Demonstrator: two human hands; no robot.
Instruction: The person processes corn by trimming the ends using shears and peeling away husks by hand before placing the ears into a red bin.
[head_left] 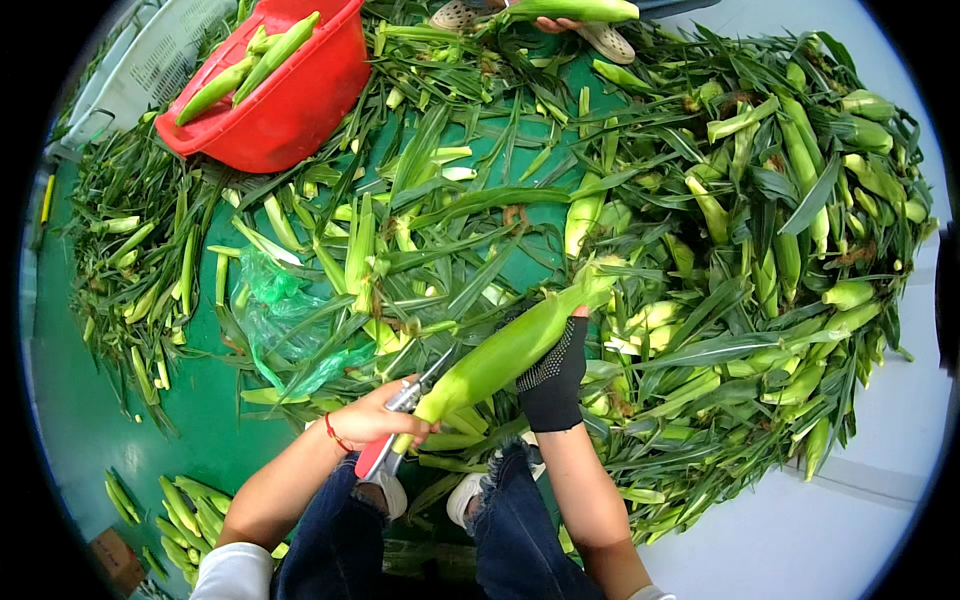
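Observation:
An ear of corn (505, 350) in its green husk slants across the middle, silk end up and to the right. Wrapped round its upper part is my right hand (556, 372), in a black dotted glove with bare fingertips. My left hand (372, 418), ungloved, with a red cord at the wrist, grips pruning shears (403, 400) with a red handle. The blades point up beside the ear's lower left side. Close to the left fingers lies the ear's stem end, and whether they touch it I cannot tell.
A big heap of unhusked corn (800, 190) fills the right side. Leaf scraps and a green plastic bag (285, 300) litter the green floor (215, 440). A red tub (290, 115) holds ears at upper left, beside a pale crate (150, 70). Trimmed ears (190, 515) lie lower left. Another person's hand (557, 24) holds corn at top.

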